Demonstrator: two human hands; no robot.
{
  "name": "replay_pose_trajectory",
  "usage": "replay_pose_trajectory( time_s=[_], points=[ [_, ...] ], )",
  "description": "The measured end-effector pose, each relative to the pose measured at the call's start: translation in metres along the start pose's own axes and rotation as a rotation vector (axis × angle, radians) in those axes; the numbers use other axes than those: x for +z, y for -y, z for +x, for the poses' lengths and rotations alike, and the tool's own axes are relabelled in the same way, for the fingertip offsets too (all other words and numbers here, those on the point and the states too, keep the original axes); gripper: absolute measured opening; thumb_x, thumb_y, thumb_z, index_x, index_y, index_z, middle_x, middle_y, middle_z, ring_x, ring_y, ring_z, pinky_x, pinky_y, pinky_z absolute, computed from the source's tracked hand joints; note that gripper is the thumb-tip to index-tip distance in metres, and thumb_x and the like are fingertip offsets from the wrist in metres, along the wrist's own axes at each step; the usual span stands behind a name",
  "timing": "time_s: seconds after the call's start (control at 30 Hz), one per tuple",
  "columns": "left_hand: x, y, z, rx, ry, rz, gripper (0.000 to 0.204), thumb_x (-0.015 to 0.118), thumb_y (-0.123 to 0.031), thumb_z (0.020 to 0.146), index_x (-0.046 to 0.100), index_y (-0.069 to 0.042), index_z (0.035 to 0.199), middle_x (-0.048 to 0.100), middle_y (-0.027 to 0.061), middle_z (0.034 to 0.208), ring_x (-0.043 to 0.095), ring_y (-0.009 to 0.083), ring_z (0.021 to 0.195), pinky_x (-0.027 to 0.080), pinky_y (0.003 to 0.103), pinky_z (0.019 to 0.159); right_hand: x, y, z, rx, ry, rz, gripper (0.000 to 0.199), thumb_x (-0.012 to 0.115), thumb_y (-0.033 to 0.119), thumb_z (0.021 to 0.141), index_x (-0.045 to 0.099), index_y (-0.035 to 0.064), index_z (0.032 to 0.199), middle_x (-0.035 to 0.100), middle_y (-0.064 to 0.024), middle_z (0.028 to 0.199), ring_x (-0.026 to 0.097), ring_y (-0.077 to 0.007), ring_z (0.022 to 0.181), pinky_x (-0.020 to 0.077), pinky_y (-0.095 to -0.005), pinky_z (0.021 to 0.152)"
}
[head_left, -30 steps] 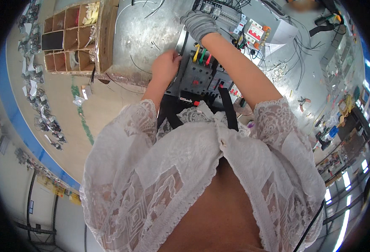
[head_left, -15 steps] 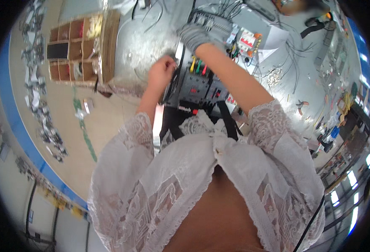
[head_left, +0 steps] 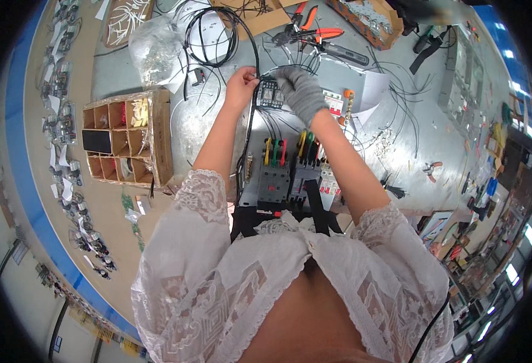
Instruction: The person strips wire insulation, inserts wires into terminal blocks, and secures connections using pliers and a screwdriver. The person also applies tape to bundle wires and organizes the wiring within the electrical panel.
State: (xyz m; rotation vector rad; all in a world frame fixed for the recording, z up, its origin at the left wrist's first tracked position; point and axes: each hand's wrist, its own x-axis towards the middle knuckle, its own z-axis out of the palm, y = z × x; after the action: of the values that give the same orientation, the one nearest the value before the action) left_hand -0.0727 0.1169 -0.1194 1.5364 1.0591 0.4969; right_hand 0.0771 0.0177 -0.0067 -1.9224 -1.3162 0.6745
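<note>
My bare left hand (head_left: pixel 241 89) pinches a thick black cable (head_left: pixel 251 124) beside the relays (head_left: pixel 270 95). The cable runs from a coil down along the left side of the assembly. My right hand (head_left: pixel 304 94), in a grey knit glove, reaches over the relays from the right. Its fingers are curled and the tips are hidden, so what they grip does not show. Nearer to me stand dark contactors (head_left: pixel 274 181) with yellow, green and red sleeved wires on top. A white breaker with red switches (head_left: pixel 334 104) is to the right of the glove.
A divided cardboard box (head_left: pixel 163 136) stands to the left. Further back lie the black cable coil (head_left: pixel 233 45), orange-handled pliers (head_left: pixel 328 33), a plastic bag (head_left: pixel 153 57) and a box of grey parts (head_left: pixel 369 27). Loose wires (head_left: pixel 402 91) spread to the right.
The view has shifted, bringing more of the back of the table into sight. My left hand has moved forward to the cable by the relays; the gloved hand stays over the assembly's far part.
</note>
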Motion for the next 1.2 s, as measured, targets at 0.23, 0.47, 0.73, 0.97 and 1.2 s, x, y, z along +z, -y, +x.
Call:
replay_pose_trajectory(
  time_s=[0.23, 0.47, 0.73, 0.97, 1.2],
  points=[
    [0.011, 0.001, 0.009, -0.102, 0.083, -0.079, 0.026, 0.065, 0.003, 0.075, 0.058, -0.005, 0.098, 0.053, 0.0004, 0.072, 0.050, 0.0098, 0.066, 0.044, 0.024, 0.063, 0.038, -0.019, 0.099, 0.246, 0.377, -0.461, 0.031, 0.056, 0.014, 0.080, 0.061, 0.0033, 0.108, 0.064, -0.0193, 0.098, 0.061, -0.0367, 0.091, 0.0492, -0.0411, 0.080],
    [0.002, 0.010, -0.004, -0.051, 0.004, -0.090, 0.028, 0.062, -0.002, 0.076, 0.057, -0.002, 0.104, 0.061, 0.0110, 0.082, 0.060, 0.0229, 0.077, 0.047, 0.032, 0.069, 0.058, -0.006, 0.063, -0.190, 0.368, -0.216, 0.029, 0.052, 0.018, 0.084, 0.060, 0.0036, 0.107, 0.061, -0.0207, 0.106, 0.058, -0.0347, 0.098, 0.0451, -0.0387, 0.087],
    [0.000, 0.048, -0.002, 0.251, 0.174, -0.024, 0.041, 0.063, -0.017, 0.081, 0.052, -0.003, 0.119, 0.054, 0.0113, 0.121, 0.049, 0.0254, 0.114, 0.036, 0.037, 0.099, 0.065, 0.059, 0.091, -0.512, 0.533, -0.442, 0.027, 0.052, 0.011, 0.079, 0.060, 0.0054, 0.104, 0.064, -0.0158, 0.097, 0.061, -0.0320, 0.093, 0.0497, -0.0417, 0.079],
    [-0.002, 0.013, -0.003, 0.089, 0.240, -0.005, 0.038, 0.060, -0.012, 0.083, 0.050, -0.003, 0.119, 0.053, 0.0074, 0.116, 0.049, 0.0195, 0.107, 0.037, 0.032, 0.093, 0.086, 0.035, 0.077, -0.412, 0.430, -0.493, 0.029, 0.042, 0.024, 0.089, 0.058, 0.0120, 0.110, 0.064, -0.0147, 0.102, 0.062, -0.0311, 0.097, 0.0516, -0.0460, 0.079],
    [-0.010, 0.001, -0.010, -0.054, 0.193, 0.027, 0.031, 0.059, -0.009, 0.083, 0.053, -0.003, 0.113, 0.054, 0.0050, 0.104, 0.049, 0.0167, 0.096, 0.039, 0.029, 0.086, 0.115, 0.047, 0.034, -0.317, 0.282, -0.722, 0.029, 0.055, 0.023, 0.079, 0.057, 0.0092, 0.105, 0.058, -0.0128, 0.110, 0.057, -0.0275, 0.099, 0.0472, -0.0412, 0.082]
  ],
)
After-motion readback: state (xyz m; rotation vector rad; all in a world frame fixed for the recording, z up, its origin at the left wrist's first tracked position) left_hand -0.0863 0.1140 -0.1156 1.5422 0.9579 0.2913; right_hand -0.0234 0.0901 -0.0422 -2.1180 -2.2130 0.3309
